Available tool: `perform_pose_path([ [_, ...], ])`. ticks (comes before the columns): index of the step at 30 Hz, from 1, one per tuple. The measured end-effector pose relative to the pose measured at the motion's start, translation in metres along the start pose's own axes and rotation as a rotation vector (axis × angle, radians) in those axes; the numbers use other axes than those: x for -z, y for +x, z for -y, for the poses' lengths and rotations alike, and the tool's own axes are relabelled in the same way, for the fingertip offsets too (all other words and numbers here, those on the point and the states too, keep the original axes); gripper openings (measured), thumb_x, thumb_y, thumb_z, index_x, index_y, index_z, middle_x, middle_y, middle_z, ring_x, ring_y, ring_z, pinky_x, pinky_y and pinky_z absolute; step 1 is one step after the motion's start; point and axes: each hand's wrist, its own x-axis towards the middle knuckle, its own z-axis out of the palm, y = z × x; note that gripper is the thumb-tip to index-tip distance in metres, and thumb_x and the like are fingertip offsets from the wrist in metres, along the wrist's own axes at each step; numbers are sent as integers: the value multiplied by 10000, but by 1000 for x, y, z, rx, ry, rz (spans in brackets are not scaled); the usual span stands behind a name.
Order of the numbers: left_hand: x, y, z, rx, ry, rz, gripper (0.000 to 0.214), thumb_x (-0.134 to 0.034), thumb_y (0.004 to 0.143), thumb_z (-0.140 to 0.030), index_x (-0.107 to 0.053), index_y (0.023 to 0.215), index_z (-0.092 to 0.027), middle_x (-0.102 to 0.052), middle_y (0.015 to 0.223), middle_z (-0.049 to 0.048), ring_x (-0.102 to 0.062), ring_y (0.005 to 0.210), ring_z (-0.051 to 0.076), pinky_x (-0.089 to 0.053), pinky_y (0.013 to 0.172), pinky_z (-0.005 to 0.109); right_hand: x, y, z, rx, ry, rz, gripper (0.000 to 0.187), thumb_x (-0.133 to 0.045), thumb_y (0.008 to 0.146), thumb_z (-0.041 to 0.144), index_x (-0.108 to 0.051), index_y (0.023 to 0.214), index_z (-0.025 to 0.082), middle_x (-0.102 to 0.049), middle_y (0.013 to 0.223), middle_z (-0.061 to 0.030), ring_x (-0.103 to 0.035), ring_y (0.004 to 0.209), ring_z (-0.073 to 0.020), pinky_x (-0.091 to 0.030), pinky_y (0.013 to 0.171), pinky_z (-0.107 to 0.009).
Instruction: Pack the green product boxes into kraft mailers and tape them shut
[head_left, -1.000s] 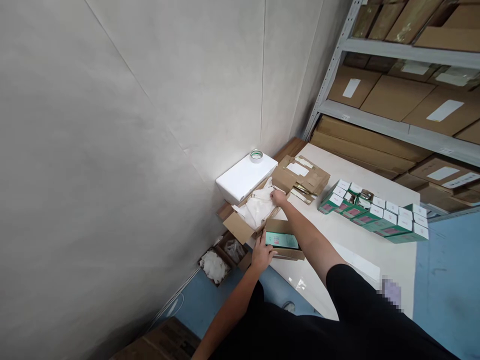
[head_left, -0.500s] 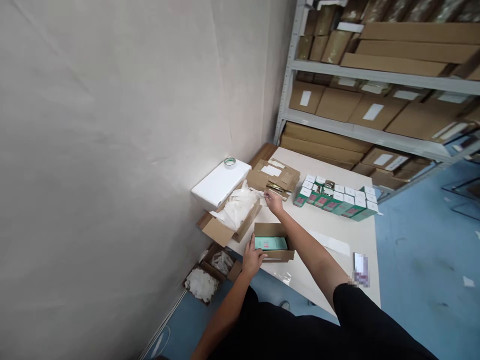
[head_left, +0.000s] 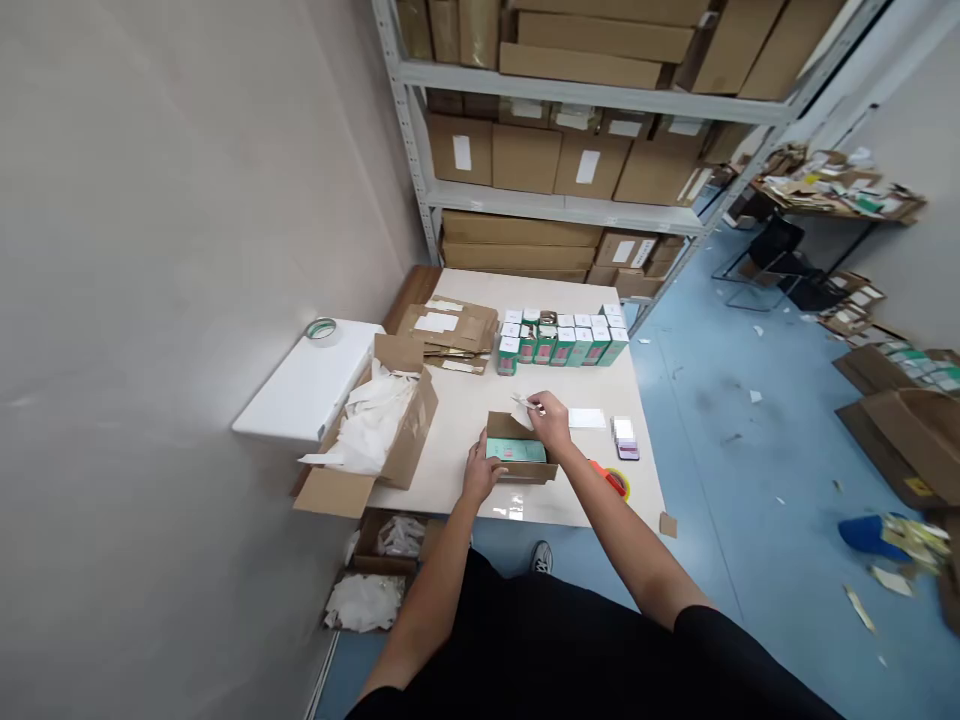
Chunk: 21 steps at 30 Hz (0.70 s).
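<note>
A small open cardboard box (head_left: 525,472) stands near the front edge of the table, with a mint-green product box (head_left: 517,450) lying inside it. My left hand (head_left: 480,470) grips the cardboard box by its left end, thumb near the front wall. Over the box's back right corner, my right hand (head_left: 551,420) pinches a crumpled piece of white tissue paper (head_left: 523,408). Further left, a larger open carton (head_left: 411,430) is full of white paper (head_left: 371,425).
Green-and-white boxes (head_left: 574,345) stand in rows at the back, beside flattened cardboard (head_left: 457,330). A tape dispenser (head_left: 619,482) and a phone (head_left: 625,440) lie at right. A tape roll (head_left: 321,328) rests on a white box (head_left: 300,385). Shelving (head_left: 559,205) rises behind.
My right hand has come from beside the paper-filled carton to above the small box, bringing the white paper. My left hand stays on the box. The camera has turned right.
</note>
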Motion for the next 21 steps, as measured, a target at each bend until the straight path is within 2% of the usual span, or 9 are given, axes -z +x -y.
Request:
perform_pose_path([
  [2, -6, 17, -2, -26, 6, 74, 102, -753, 868, -302, -812, 850, -221, -180, 1735, -37, -290, 1514, 344, -353, 1233, 478, 7, -21, -11, -62, -41, 9, 194, -539, 838, 135, -690, 922, 222, -718, 942, -56, -675, 894, -215, -552, 777, -319],
  [4, -11, 31, -1, -11, 20, 145, 98, -764, 855, -293, -816, 882, -214, -164, 1740, -29, -220, 1554, 354, -319, 1247, 477, 4, -39, -21, -134, -100, 7, 192, -536, 831, 132, -688, 906, 222, -711, 933, -55, -666, 883, -216, -545, 772, -321],
  [8, -15, 45, 11, 40, 54, 271, 177, -783, 836, -317, -814, 964, -199, -156, 1744, 21, -158, 1580, 389, -330, 1224, 510, -21, -61, -32, -270, -252, -18, 222, -522, 845, 118, -705, 932, 209, -717, 977, -78, -654, 940, -237, -534, 821, -347],
  [10, -16, 45, 19, 18, 57, 289, 273, -812, 812, -330, -802, 1054, -203, -146, 1745, 42, -155, 1585, 386, -330, 1225, 501, -37, -65, -34, -318, -313, 44, 243, -540, 862, 116, -726, 991, 203, -728, 1044, -97, -645, 1023, -257, -528, 880, -367],
  [12, -16, 41, 29, 2, 30, 264, 520, -853, 773, -347, -732, 1263, -225, -159, 1741, 70, -174, 1585, 373, -320, 1234, 484, -50, -69, -35, -339, -349, 189, 262, -610, 853, 134, -746, 1064, 207, -735, 1117, -112, -622, 1118, -286, -515, 953, -395],
  [14, -16, 34, 40, 50, -24, 204, 839, -885, 734, -384, -555, 1489, -229, -186, 1731, 117, -204, 1577, 379, -311, 1239, 487, -58, -75, -36, -350, -360, 327, 328, -692, 826, 172, -751, 1145, 216, -727, 1204, -120, -591, 1202, -313, -494, 1022, -426],
  [17, -15, 20, 60, 217, -157, 108, 1127, -885, 718, -468, -292, 1632, -176, -253, 1699, 191, -272, 1554, 384, -322, 1228, 485, -60, -91, -38, -367, -345, 364, 406, -719, 843, 280, -731, 1244, 217, -691, 1319, -120, -557, 1284, -322, -467, 1091, -459],
  [19, -13, 12, 73, 331, -266, 110, 1116, -857, 737, -515, -288, 1623, -147, -375, 1638, 217, -380, 1505, 374, -384, 1185, 462, -56, -106, -37, -380, -329, 323, 403, -681, 876, 342, -728, 1255, 212, -678, 1347, -117, -558, 1300, -317, -466, 1105, -469],
  [21, -10, 7, 81, 373, -376, 171, 912, -780, 807, -549, -427, 1550, -156, -546, 1515, 199, -532, 1391, 354, -470, 1100, 438, -48, -121, -35, -401, -325, 272, 390, -642, 892, 361, -732, 1240, 211, -676, 1351, -118, -573, 1290, -313, -476, 1102, -476],
])
